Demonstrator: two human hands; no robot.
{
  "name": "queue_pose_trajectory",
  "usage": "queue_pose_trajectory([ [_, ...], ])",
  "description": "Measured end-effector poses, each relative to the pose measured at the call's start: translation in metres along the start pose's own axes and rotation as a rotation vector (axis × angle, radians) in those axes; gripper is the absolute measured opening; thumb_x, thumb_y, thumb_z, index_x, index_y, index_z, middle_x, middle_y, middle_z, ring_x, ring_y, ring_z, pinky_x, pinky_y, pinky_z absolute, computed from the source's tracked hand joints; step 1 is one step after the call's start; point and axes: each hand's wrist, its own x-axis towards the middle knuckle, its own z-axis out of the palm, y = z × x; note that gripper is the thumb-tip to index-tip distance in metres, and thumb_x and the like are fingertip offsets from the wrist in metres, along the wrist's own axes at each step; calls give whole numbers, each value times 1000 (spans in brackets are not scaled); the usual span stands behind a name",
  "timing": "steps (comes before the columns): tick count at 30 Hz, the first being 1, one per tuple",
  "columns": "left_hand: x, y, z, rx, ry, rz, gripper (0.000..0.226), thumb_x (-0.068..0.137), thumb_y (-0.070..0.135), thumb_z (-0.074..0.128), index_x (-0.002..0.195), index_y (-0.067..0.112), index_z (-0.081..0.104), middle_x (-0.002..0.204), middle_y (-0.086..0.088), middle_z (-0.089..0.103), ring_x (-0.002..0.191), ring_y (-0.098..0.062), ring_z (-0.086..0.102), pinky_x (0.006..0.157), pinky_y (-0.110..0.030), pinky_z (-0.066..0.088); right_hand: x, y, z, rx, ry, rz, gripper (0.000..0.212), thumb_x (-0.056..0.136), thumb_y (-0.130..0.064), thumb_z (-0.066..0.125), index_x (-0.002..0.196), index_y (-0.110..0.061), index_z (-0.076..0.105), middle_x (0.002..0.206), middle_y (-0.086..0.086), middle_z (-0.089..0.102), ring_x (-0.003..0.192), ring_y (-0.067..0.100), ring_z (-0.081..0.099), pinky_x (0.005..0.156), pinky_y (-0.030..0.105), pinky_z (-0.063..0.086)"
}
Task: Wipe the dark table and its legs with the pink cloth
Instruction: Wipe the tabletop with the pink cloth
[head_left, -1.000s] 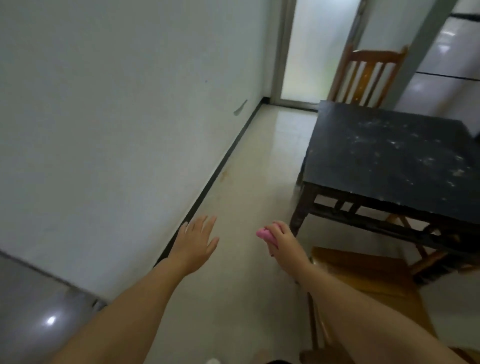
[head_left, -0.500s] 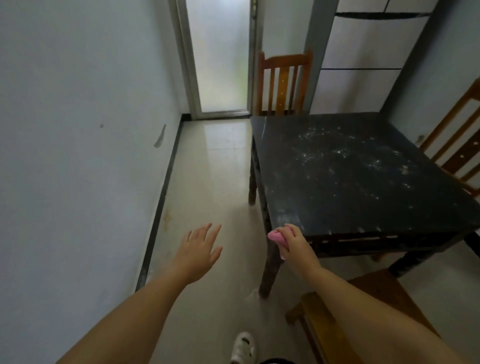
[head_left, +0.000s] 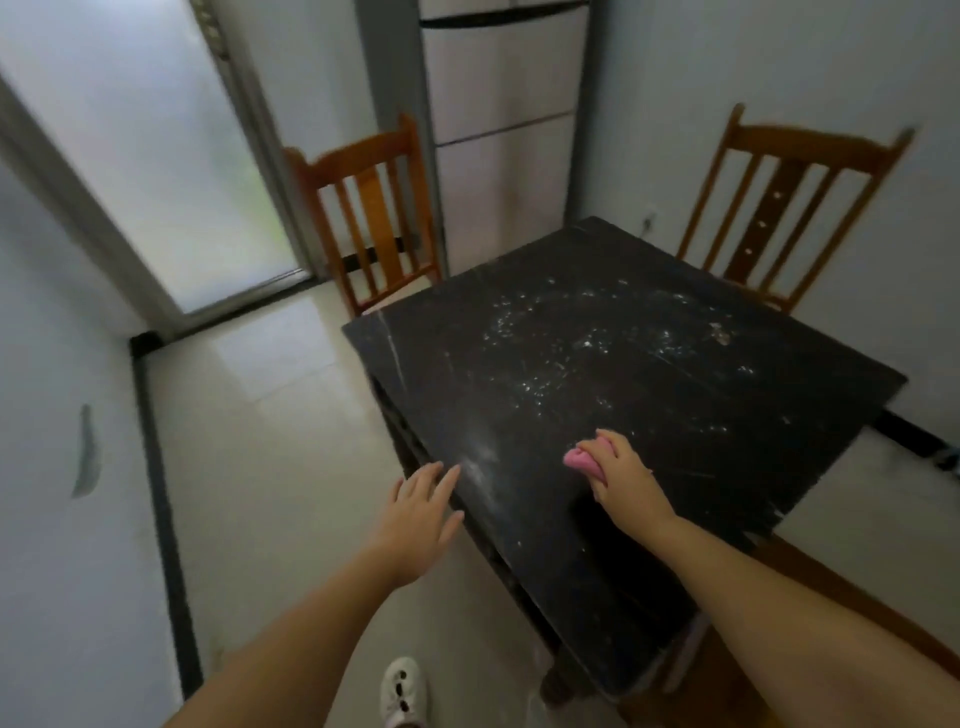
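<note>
The dark table (head_left: 597, 395) fills the middle and right of the view, its top speckled with white dust and crumbs. My right hand (head_left: 623, 475) grips the bunched pink cloth (head_left: 584, 458) over the near part of the tabletop. My left hand (head_left: 423, 512) is spread flat, its fingertips at the table's left edge. One table leg (head_left: 558, 675) shows at the bottom, below the near corner.
Wooden chairs stand at the far left corner (head_left: 371, 218) and the far right side (head_left: 779, 208) of the table. A third chair's seat (head_left: 852, 597) sits under my right forearm. A white wall runs along the left, and a glass door (head_left: 156, 156) is behind. My white shoe (head_left: 402, 691) is on the tiled floor.
The view swung over the table. My right hand carried the pink cloth from the near corner onto the tabletop. My left hand moved up to the table's left edge.
</note>
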Motion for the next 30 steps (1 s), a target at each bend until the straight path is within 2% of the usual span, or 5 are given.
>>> queue_pose_trajectory([
  [5, 108, -45, -34, 98, -41, 258, 74, 82, 59, 0, 147, 23, 7, 153, -4, 16, 141, -19, 12, 114, -37, 5, 39, -2, 0, -179, 21, 144, 49, 93, -23, 54, 139, -25, 39, 156, 6, 13, 142, 24, 18, 115, 39, 19],
  [11, 219, -24, -35, 128, -156, 513, 58, 97, 43, 26, 147, 20, 8, 153, -7, 16, 140, -21, 13, 115, -40, 9, 36, 11, 14, -290, -364, 392, 71, 93, -43, 45, 147, -40, -2, 153, 2, -28, 140, 28, -26, 109, 58, -12],
  [18, 313, 40, -9, 166, -97, 655, 63, 90, 44, 17, 141, 11, 30, 145, -13, 35, 135, -27, 30, 109, -46, 23, 77, -3, 63, -212, 151, 782, 84, 86, -57, 46, 148, -25, -2, 156, 16, 6, 143, 38, 8, 113, 51, 13],
  [22, 372, 76, -2, 142, -50, 705, 60, 86, 40, 25, 131, 7, 47, 135, -17, 48, 126, -33, 44, 100, -55, 33, 95, 32, 62, -241, 325, 681, 83, 68, -14, 77, 139, -20, 35, 139, 11, 49, 125, 34, 49, 99, 53, 43],
  [30, 431, 95, 18, 116, -8, 760, 61, 90, 45, 14, 142, 16, 31, 151, -6, 25, 141, -19, 10, 113, -49, 4, 108, 157, -107, 72, 988, 859, 33, 100, -10, 39, 126, -27, 51, 112, -17, 54, 108, 3, 52, 104, 26, 40],
])
